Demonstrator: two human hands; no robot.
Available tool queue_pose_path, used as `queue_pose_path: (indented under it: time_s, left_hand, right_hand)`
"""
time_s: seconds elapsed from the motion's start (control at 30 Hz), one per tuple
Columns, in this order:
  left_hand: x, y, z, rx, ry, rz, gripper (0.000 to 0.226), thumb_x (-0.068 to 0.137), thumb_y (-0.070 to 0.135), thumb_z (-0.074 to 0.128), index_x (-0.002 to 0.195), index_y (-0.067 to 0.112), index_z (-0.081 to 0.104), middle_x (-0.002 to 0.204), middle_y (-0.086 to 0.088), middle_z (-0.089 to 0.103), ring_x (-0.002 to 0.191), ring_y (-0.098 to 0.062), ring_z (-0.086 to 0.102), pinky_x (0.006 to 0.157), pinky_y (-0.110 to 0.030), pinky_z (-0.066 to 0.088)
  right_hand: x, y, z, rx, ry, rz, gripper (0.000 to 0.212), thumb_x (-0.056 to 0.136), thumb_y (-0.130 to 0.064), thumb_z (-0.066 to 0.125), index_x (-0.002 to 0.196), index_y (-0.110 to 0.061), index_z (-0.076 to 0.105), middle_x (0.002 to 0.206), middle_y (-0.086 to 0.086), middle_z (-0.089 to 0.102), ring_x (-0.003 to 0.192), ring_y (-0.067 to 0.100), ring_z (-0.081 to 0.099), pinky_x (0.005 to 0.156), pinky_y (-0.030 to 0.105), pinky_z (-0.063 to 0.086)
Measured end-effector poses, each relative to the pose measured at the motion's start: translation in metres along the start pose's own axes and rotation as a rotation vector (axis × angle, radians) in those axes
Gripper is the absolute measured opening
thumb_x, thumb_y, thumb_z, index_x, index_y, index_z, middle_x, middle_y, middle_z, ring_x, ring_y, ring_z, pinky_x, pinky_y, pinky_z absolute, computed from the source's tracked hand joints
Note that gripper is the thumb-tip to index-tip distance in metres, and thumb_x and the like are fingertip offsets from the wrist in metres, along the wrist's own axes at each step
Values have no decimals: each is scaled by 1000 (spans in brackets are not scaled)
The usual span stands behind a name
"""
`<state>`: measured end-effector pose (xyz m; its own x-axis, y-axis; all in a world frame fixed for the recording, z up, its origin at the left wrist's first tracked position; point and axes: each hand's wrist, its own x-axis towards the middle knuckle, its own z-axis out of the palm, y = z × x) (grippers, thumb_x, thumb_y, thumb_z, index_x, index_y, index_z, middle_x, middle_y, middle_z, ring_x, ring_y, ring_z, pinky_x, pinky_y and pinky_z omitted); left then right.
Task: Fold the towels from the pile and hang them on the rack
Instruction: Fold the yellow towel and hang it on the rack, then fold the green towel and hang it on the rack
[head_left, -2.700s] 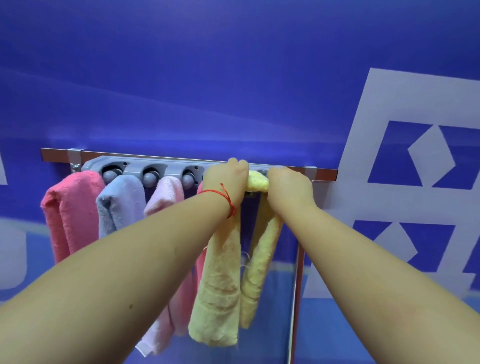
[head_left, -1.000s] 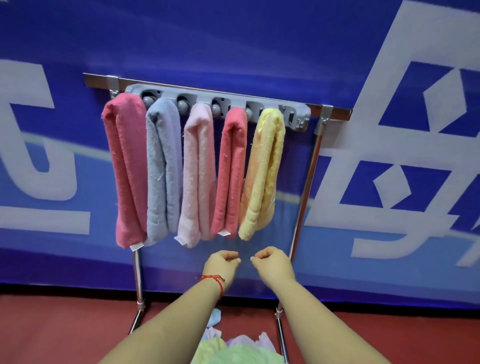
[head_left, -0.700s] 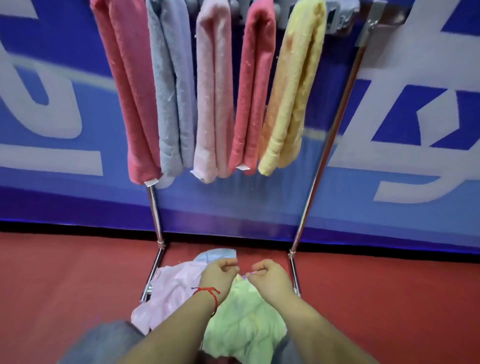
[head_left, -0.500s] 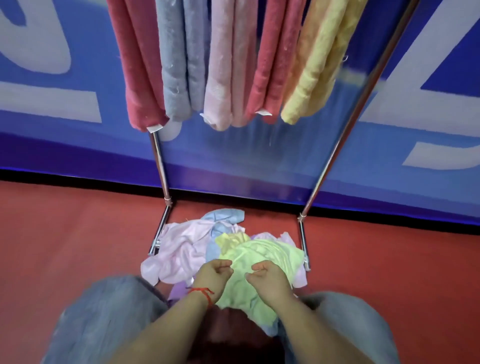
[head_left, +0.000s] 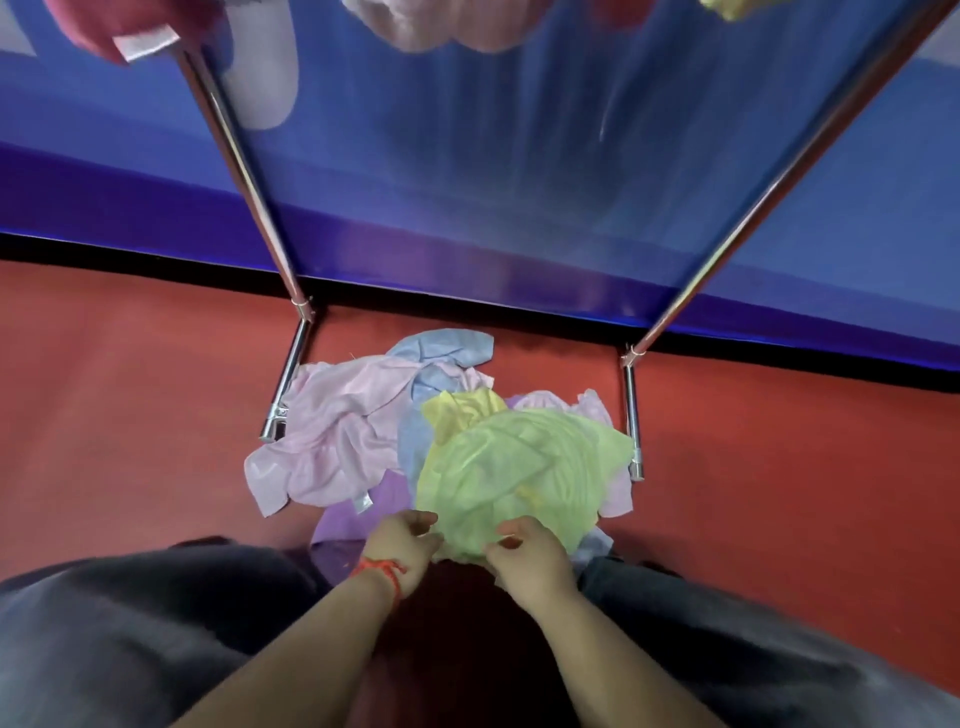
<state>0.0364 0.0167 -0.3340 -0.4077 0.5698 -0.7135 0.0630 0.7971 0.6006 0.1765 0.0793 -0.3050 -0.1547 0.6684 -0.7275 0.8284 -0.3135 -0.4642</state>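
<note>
- Red floor (head_left: 130, 415) meets a blue wall; I see two chrome rack legs (head_left: 291, 374) on it.
- One crumpled pile (head_left: 363, 426) lies between them: pink, blue, purple, yellow cloths, green towel (head_left: 519, 467) topmost, thin and wrinkled.
- My left hand (head_left: 402, 551) and right hand (head_left: 530, 558), fingers curled, pinch the green towel's near edge.

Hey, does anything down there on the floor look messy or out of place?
Yes. The towel pile lies crumpled on the red floor between the rack's feet, and the pink towel drapes against the left foot. Both hands reach the green towel on top.
</note>
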Motion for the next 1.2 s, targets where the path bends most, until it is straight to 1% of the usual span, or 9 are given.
queue_pose_path:
  time_s: [0.13, 0.37, 0.53, 0.63, 0.8, 0.9, 1.0, 1.1, 1.2]
  left_hand:
    - [30, -2, 6, 54, -35, -31, 37, 86, 12, 61, 123, 8, 58, 123, -11, 61, 113, -22, 58, 93, -22, 40]
    - [86, 0, 15, 105, -105, -75, 49, 86, 13, 62, 132, 8, 49, 137, -14, 49, 128, -20, 46, 104, -24, 33]
    - [116, -2, 30, 21, -159, -170, 62, 85, 18, 66, 140, 12, 39, 144, -15, 39, 125, -28, 47, 105, -39, 40]
    - [127, -4, 40, -61, -167, -206, 67, 84, 15, 67, 142, 12, 34, 144, -16, 37, 124, -28, 48, 104, -41, 41]
    - [135, 1, 55, -221, -200, -217, 76, 77, 6, 70, 141, 9, 30, 120, -7, 49, 102, -24, 56, 93, -35, 46]
    - [135, 6, 61, -286, -204, -213, 70, 82, -3, 64, 142, 7, 28, 117, -14, 51, 91, -21, 57, 74, -24, 50]
    - [129, 10, 60, -265, -232, -200, 74, 80, -3, 64, 143, 8, 27, 120, -17, 58, 101, -25, 60, 91, -29, 48]
    - [114, 24, 52, -303, -302, -191, 87, 57, 2, 67, 138, 11, 36, 94, -12, 62, 92, -24, 59, 88, -31, 47]
    - [99, 40, 39, -289, -333, -173, 83, 51, 6, 62, 131, 11, 43, 76, -10, 63, 76, -22, 60, 74, -32, 49]
  right_hand:
    - [39, -5, -5, -84, -41, -34, 40, 87, -30, 59, 125, -18, 53, 123, -2, 58, 110, 15, 56, 90, 24, 42]
    - [105, -7, -7, -52, -72, 18, 46, 85, -31, 64, 126, -14, 52, 120, 2, 59, 109, 20, 57, 88, 25, 43]
    - [138, -3, 15, 488, -106, 368, 69, 75, -34, 74, 132, -13, 42, 97, 8, 63, 89, 23, 66, 84, 42, 56]
    - [150, -1, 26, 666, -143, 400, 60, 79, -27, 72, 129, -8, 45, 99, 12, 63, 88, 22, 66, 80, 38, 56]
    - [154, -3, 40, 905, -138, 430, 13, 88, -14, 62, 84, -2, 64, 66, 8, 64, 52, 14, 62, 50, 25, 52]
    - [153, -8, 38, 1052, -147, 420, 14, 93, -10, 53, 93, 0, 64, 74, 8, 63, 63, 15, 61, 54, 23, 53]
    - [153, -9, 37, 1039, -153, 453, 12, 92, -15, 57, 98, -5, 56, 67, 7, 57, 63, 14, 57, 57, 23, 51]
    - [150, -12, 34, 853, -63, 457, 26, 84, -27, 67, 90, -3, 61, 42, 6, 51, 37, 17, 49, 47, 25, 45]
    - [137, -23, 19, 758, -3, 416, 29, 84, -34, 67, 91, -6, 61, 62, 9, 58, 49, 22, 54, 53, 28, 45]
